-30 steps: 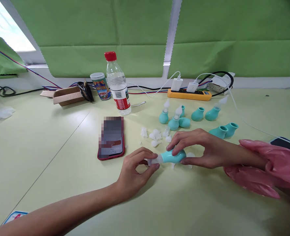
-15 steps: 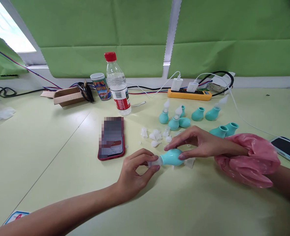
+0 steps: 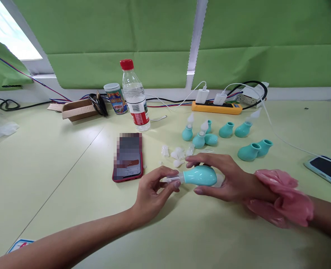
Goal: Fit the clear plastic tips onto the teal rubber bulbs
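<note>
My left hand (image 3: 158,190) pinches the clear plastic tube (image 3: 174,179) of a bulb aspirator between thumb and fingertips. The tube is joined to the neck of its teal bulb (image 3: 200,175), which lies level, its round end to the right. Around that bulb my right hand (image 3: 221,175) is open, thumb below and fingers above, apart from its sides. Just behind the hands lie small translucent white pieces (image 3: 178,153) and a clear short part (image 3: 164,151). Another pale piece, partly hidden, shows beyond the bulb's round end.
Behind are teal bulbs (image 3: 226,129), some with pointed translucent tips, and two more bulbs (image 3: 249,151) at right. A phone (image 3: 128,157) lies left of centre, a water bottle (image 3: 137,104) behind it. Further back sit a can (image 3: 116,100), an open carton (image 3: 80,110) and a power strip (image 3: 217,108).
My right hand's fingers have spread away from the bulb, and that hand has turned and come slightly nearer. The bulb has risen slightly, with my left hand still on its tube.
</note>
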`<control>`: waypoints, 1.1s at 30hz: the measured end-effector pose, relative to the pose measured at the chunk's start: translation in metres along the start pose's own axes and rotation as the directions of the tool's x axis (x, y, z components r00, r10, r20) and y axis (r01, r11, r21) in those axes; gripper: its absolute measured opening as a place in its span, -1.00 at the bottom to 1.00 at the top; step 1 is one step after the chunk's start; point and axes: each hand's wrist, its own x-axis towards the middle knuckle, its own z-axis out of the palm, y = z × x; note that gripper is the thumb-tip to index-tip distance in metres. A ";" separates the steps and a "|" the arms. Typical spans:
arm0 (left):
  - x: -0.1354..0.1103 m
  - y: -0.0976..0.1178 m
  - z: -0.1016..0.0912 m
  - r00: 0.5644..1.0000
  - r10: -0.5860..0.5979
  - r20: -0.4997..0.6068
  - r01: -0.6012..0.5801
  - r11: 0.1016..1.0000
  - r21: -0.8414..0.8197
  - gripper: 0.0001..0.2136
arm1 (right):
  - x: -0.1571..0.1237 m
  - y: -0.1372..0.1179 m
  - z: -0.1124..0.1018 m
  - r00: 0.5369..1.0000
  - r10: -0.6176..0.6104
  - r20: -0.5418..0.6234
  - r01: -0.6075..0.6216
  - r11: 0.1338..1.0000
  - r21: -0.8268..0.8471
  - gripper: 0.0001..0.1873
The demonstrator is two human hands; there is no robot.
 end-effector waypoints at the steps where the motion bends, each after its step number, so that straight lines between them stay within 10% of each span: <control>1: 0.000 0.000 0.000 1.000 -0.003 0.013 0.003 1.000 -0.004 -0.89 | -0.001 -0.001 0.002 0.999 -0.042 0.017 0.043 0.996 -0.082 -0.45; 14: -0.002 0.001 -0.002 0.940 -0.256 0.228 0.248 0.967 0.060 -0.77 | -0.003 0.002 0.010 0.970 -0.215 0.115 0.241 0.921 -0.307 -0.80; 26: -0.004 -0.001 -0.001 0.983 -0.088 0.159 0.032 0.944 0.329 -0.81 | -0.002 -0.006 0.010 0.954 0.249 0.168 -0.275 0.948 0.157 -0.84; 29: -0.006 -0.004 -0.001 0.988 -0.022 0.156 -0.045 0.910 0.413 -0.80 | 0.000 -0.006 0.011 0.893 0.369 0.256 -0.437 0.846 0.306 -0.77; 33: -0.008 -0.005 -0.001 0.985 0.059 0.163 -0.134 0.859 0.494 -0.80 | 0.003 -0.010 0.009 0.685 0.550 0.477 -0.728 0.546 0.415 -0.67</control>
